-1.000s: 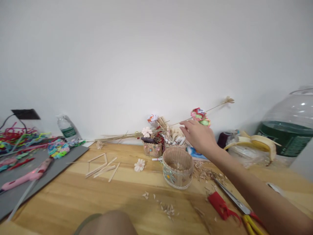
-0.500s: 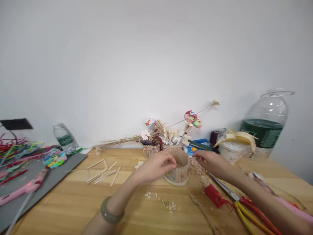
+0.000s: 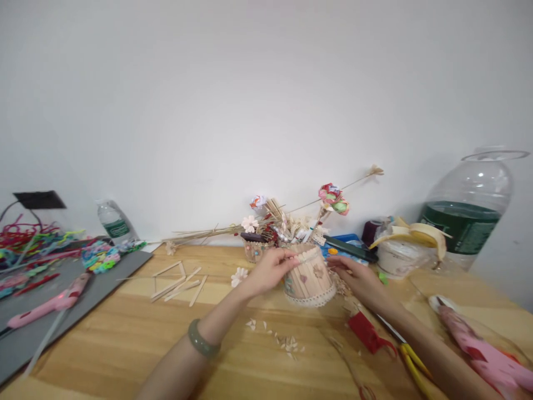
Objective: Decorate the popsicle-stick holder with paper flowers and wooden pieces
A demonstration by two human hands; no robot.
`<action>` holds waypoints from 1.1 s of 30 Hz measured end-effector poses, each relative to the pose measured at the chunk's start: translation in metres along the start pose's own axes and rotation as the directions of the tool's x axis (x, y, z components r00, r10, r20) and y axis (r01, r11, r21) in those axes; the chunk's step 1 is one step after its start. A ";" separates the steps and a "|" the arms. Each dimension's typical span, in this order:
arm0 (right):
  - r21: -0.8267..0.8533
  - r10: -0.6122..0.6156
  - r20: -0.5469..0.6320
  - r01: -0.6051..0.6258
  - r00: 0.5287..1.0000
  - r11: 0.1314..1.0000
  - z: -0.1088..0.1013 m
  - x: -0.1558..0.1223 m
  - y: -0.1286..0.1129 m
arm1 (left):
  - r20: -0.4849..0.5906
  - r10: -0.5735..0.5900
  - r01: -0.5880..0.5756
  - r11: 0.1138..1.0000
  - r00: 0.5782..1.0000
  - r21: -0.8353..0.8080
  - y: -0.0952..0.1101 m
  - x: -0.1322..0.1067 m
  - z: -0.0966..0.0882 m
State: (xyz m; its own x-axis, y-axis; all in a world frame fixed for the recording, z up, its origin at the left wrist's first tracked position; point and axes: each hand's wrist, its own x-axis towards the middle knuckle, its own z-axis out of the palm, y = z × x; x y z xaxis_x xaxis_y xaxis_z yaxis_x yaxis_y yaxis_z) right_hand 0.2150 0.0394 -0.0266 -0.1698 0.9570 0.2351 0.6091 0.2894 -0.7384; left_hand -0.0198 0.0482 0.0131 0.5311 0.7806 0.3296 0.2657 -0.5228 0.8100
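A round pot made of wooden craft sticks [image 3: 306, 278] with lace trim and small flower and heart decorations is tilted away from me, its lower lace edge facing me. At its upper left rim, my left hand [image 3: 270, 269] has thumb and fingers closed on the edge. My right hand [image 3: 353, 275] is by the pot's right side with bent fingers slightly apart; whether the fingertips touch it I cannot tell. Pale wood chips [image 3: 287, 343] lie on the table in front, and a red cloth pouch [image 3: 368, 331] is below my right hand.
Loose craft sticks [image 3: 179, 286] and a white flower [image 3: 239, 276] lie to the left. Behind stand paper flowers [image 3: 333, 197]. Scissors [image 3: 412, 364] lie partly under my right forearm, near a pink glue gun [image 3: 478, 347]. Another pink glue gun [image 3: 54, 305] rests on a grey mat [image 3: 97, 303].
The pot has tilted away from me and turned, showing other decorations. My left hand has closed on its rim, and my right hand remains close to its side. The view has shifted slightly.
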 end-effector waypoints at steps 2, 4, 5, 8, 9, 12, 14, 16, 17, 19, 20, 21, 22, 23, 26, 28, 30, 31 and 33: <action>0.073 0.021 -0.009 -0.021 1.000 0.997 -0.001 -0.005 -0.001 | 0.000 -0.025 0.025 0.994 1.000 -0.105 0.000 0.002 -0.007; 0.147 0.013 0.027 -0.017 1.000 0.989 -0.002 -0.013 -0.004 | 0.011 -0.044 0.045 0.980 0.999 -0.195 -0.001 0.002 -0.010; 0.184 -0.010 0.065 -0.002 0.998 0.983 -0.002 -0.017 -0.004 | 0.021 -0.051 0.055 0.970 0.998 -0.235 -0.002 0.002 -0.010; 0.283 -0.105 0.176 0.052 0.979 0.958 -0.002 -0.026 -0.003 | 0.056 -0.071 0.086 0.938 0.996 -0.335 -0.006 0.003 -0.009; 0.306 -0.130 0.203 0.064 0.970 0.950 -0.002 -0.029 -0.002 | 0.069 -0.076 0.096 0.927 0.995 -0.364 -0.007 0.003 -0.009; 0.299 -0.149 0.266 0.065 0.952 0.952 -0.003 -0.034 0.000 | 0.102 -0.088 0.124 0.891 0.991 -0.437 -0.010 0.003 -0.009; 0.251 -0.142 0.260 0.075 0.955 0.965 -0.004 -0.037 -0.002 | 0.114 -0.092 0.136 0.870 0.989 -0.474 -0.010 0.003 -0.010; 0.186 -0.138 0.225 0.097 0.965 0.978 -0.004 -0.040 -0.007 | 0.129 -0.093 0.146 0.850 0.987 -0.505 -0.010 0.002 -0.012; 0.155 -0.139 0.204 0.109 0.969 0.982 -0.004 -0.041 -0.010 | 0.140 -0.093 0.153 0.841 0.986 -0.520 -0.010 0.002 -0.012; 0.092 -0.140 0.181 0.125 0.973 0.988 -0.003 -0.044 -0.016 | 0.166 -0.089 0.167 0.821 0.982 -0.546 -0.012 0.001 -0.013; 0.061 -0.145 0.170 0.137 0.975 0.989 -0.003 -0.045 -0.018 | 0.179 -0.086 0.173 0.812 0.980 -0.558 -0.013 0.001 -0.013; 0.032 -0.158 0.155 0.155 0.975 0.987 -0.003 -0.047 -0.020 | 0.190 -0.082 0.177 0.803 0.978 -0.569 -0.014 0.001 -0.014; 0.006 -0.179 0.139 0.180 0.974 0.984 -0.002 -0.048 -0.022 | 0.199 -0.077 0.181 0.796 0.977 -0.578 -0.016 0.001 -0.014; -0.020 -0.206 0.125 0.210 0.971 0.977 -0.002 -0.049 -0.023 | 0.206 -0.072 0.182 0.789 0.976 -0.586 -0.018 0.001 -0.014; -0.091 -0.285 0.087 0.292 0.955 0.952 -0.001 -0.052 -0.023 | 0.229 -0.055 0.186 0.776 0.972 -0.602 -0.021 0.001 -0.015; -0.121 -0.310 0.068 0.316 0.948 0.941 0.000 -0.054 -0.022 | 0.240 -0.050 0.190 0.775 0.969 -0.603 -0.021 0.000 -0.015; -0.140 -0.314 0.048 0.317 0.948 0.938 0.002 -0.055 -0.020 | 0.246 -0.058 0.198 0.781 0.967 -0.592 -0.020 0.000 -0.015; -0.146 -0.314 0.041 0.316 0.949 0.937 0.004 -0.055 -0.019 | 0.248 -0.065 0.203 0.787 0.967 -0.582 -0.019 0.000 -0.016; -0.160 -0.317 0.036 0.318 0.948 0.934 0.006 -0.055 -0.019 | 0.251 -0.082 0.212 0.806 0.965 -0.552 -0.015 0.000 -0.018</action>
State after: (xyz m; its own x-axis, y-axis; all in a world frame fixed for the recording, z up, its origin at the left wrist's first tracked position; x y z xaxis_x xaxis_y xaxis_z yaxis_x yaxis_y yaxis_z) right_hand 0.2078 -0.0184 -0.0293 -0.3814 0.8161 0.4342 0.6393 0.5721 -0.5138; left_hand -0.0383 0.0621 0.0093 0.6922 0.7100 0.1297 -0.1176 -0.0663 0.9908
